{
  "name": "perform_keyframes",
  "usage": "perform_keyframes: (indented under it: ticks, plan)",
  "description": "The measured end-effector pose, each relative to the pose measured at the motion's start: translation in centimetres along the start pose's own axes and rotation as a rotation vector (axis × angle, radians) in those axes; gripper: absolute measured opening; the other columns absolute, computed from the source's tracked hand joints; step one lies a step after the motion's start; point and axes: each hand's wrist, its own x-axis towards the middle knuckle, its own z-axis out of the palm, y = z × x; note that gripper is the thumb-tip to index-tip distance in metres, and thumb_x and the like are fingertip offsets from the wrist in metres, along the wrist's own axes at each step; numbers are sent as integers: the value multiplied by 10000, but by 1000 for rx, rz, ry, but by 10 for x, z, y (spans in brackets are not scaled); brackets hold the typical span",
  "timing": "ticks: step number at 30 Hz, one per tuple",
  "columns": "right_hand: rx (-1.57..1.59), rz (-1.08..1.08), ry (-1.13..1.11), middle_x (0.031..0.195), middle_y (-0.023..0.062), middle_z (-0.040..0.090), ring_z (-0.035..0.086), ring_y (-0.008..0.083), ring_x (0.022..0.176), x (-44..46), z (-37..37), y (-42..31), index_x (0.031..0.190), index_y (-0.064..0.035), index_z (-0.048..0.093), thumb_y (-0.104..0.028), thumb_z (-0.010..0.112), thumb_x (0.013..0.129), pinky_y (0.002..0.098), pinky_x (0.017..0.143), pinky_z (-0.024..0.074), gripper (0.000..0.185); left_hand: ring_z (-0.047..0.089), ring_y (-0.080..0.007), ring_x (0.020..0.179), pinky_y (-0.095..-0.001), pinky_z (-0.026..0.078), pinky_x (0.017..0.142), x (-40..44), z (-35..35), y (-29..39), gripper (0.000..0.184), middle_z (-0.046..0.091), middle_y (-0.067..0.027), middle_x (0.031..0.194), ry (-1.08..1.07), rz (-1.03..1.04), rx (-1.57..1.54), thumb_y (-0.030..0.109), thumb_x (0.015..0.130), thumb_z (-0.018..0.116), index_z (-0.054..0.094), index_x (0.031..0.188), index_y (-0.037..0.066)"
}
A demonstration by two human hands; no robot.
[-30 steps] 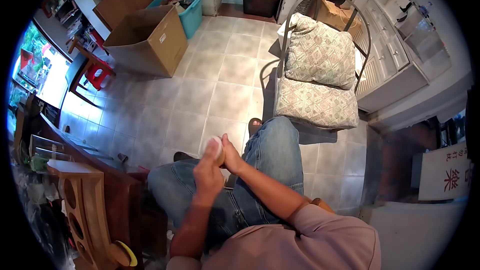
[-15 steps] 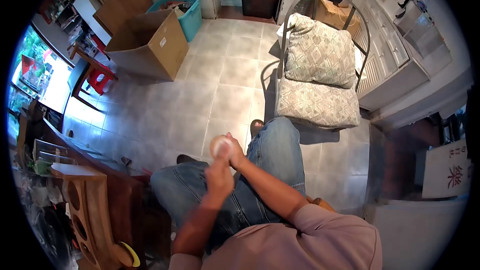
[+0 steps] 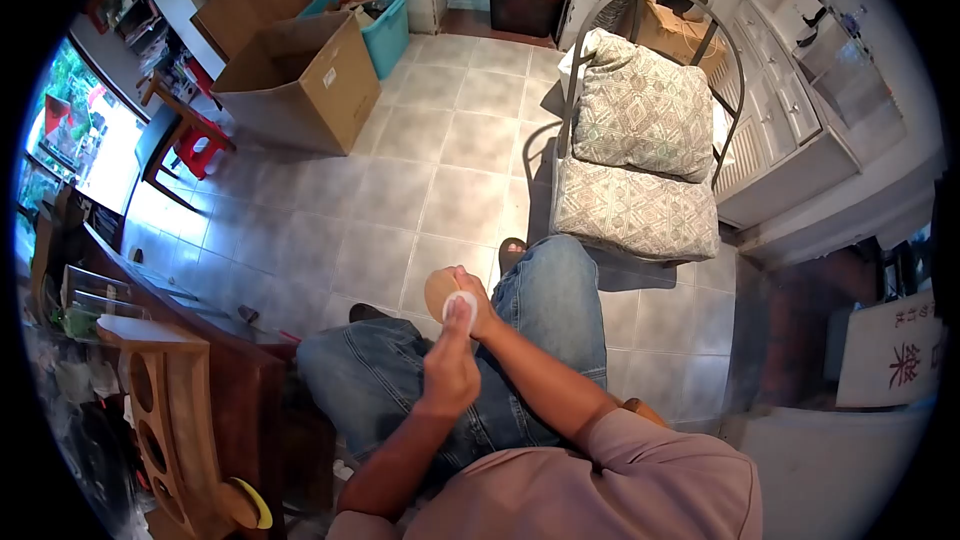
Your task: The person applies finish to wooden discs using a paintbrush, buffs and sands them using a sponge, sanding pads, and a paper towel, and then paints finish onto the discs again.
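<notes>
A round, flat tan disc (image 3: 438, 289), wood-like in colour, is held above my lap by my right hand (image 3: 480, 307), whose fingers close on its right edge. My left hand (image 3: 453, 368) presses a small white round pad (image 3: 461, 308) against the disc's lower right side, close to the right fingers. The thumb or a finger lies over the pad's middle. What the disc is exactly does not show, and its underside is hidden.
A wooden piece with round holes (image 3: 165, 430) stands at my lower left beside a dark wooden edge (image 3: 250, 420). Ahead are a cardboard box (image 3: 345, 90), a teal tub (image 3: 390, 35) and a cushioned chair (image 3: 635, 205). Tiled floor (image 3: 380, 195) lies between them.
My left hand and the white pad have moved slightly down and right across the disc, so more of its tan face shows. My right hand stays nearly in place.
</notes>
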Motion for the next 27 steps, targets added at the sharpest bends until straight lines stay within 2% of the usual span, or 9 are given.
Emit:
perform_keyframes:
  ticks: [2, 5, 6, 10, 14, 18, 21, 25, 27]
  plan:
    - [-68, -28, -65, 876, 59, 626, 584, 137, 764, -7, 4, 5, 1054, -23, 616, -481, 293, 1098, 300, 709, 509, 562, 644, -384, 1210, -403, 513, 991, 15, -10, -4, 415, 635, -279, 1303, 7, -269, -98, 8, 1006, 460, 552, 1410, -18]
    - [-82, -145, -11, 881, 58, 623, 586, 138, 782, 2, 4, 13, 1052, -21, 612, -441, 293, 1099, 309, 725, 510, 530, 664, -391, 1171, -405, 526, 968, 0, -3, -2, 404, 652, -282, 1269, 51, -46, -22, 25, 1014, 458, 560, 1402, -25]
    - [-61, -51, -11, 885, 53, 617, 579, 140, 797, -6, 8, -13, 1040, -20, 607, -388, 305, 1092, 309, 727, 502, 479, 682, -376, 1144, -395, 535, 942, -7, 1, 5, 395, 659, -285, 1251, 56, 74, 76, 36, 1017, 464, 569, 1392, -28]
    - [-262, -139, -67, 902, 65, 639, 595, 149, 805, -4, 19, 12, 1031, -18, 617, -406, 319, 1093, 307, 740, 509, 493, 650, -352, 1216, -366, 498, 1011, 16, -13, -26, 409, 648, -276, 1287, 126, -304, -83, -8, 996, 473, 581, 1391, -7]
    - [-14, 23, -16, 850, 44, 619, 559, 131, 749, -11, 19, -24, 996, -15, 615, -432, 320, 1095, 303, 693, 479, 520, 721, -353, 1050, -368, 549, 893, -3, -6, 4, 388, 690, -281, 1178, 102, 90, 38, 17, 998, 480, 599, 1366, -15]
    - [-115, -33, -100, 866, 58, 651, 612, 130, 791, -2, 20, 0, 1009, -10, 626, -430, 339, 1092, 310, 689, 517, 516, 689, -365, 1137, -379, 527, 961, 15, -19, -10, 425, 660, -285, 1244, 87, -298, -47, -12, 977, 482, 579, 1391, -6]
    - [33, 12, -70, 865, 58, 654, 610, 128, 769, -4, 7, -9, 1040, -7, 638, -430, 344, 1094, 305, 680, 517, 518, 721, -374, 1023, -405, 551, 879, -5, -6, -5, 411, 680, -286, 1179, 64, 224, 110, 22, 995, 469, 582, 1389, -6]
    - [0, 64, -98, 849, 68, 666, 642, 147, 726, -4, 15, -11, 1108, 2, 641, -476, 363, 1084, 289, 644, 526, 553, 558, -432, 1302, -448, 452, 1097, 17, -25, -13, 438, 586, -306, 1355, -9, -290, -100, -58, 949, 443, 560, 1371, -64]
    - [98, 64, -11, 787, 54, 647, 615, 147, 607, 4, 20, -13, 1064, -28, 638, -501, 348, 1083, 287, 519, 482, 556, 594, -408, 1268, -417, 482, 1062, 8, -20, -4, 425, 609, -292, 1331, -29, -13, -3, -40, 965, 460, 568, 1377, -38]
